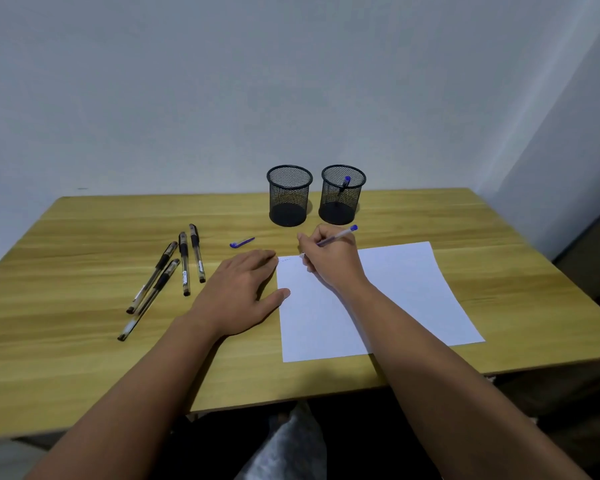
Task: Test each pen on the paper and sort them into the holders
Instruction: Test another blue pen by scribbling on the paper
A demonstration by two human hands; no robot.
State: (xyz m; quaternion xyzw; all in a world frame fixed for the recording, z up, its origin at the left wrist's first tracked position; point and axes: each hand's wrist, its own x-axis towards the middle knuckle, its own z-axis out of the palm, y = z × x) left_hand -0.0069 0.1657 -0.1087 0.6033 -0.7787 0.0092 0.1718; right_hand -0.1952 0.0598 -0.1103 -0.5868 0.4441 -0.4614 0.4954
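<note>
My right hand (329, 261) grips an uncapped blue pen (340, 235), its tip down at the top left corner of the white paper (406, 292), next to a faint scribble. My left hand (243, 289) lies flat with fingers apart on the table, its thumb touching the paper's left edge. The pen's blue cap (242, 242) lies loose beyond my left hand. Several black pens (174, 275) lie side by side to the left. Two black mesh holders stand at the back: the left holder (289, 195) looks empty, the right holder (342, 194) has one blue pen (345, 183) in it.
The wooden table (84, 341) runs up to a pale wall at the back and on the right. Its front edge is close to my body, with a leg in grey trousers (291, 445) below it.
</note>
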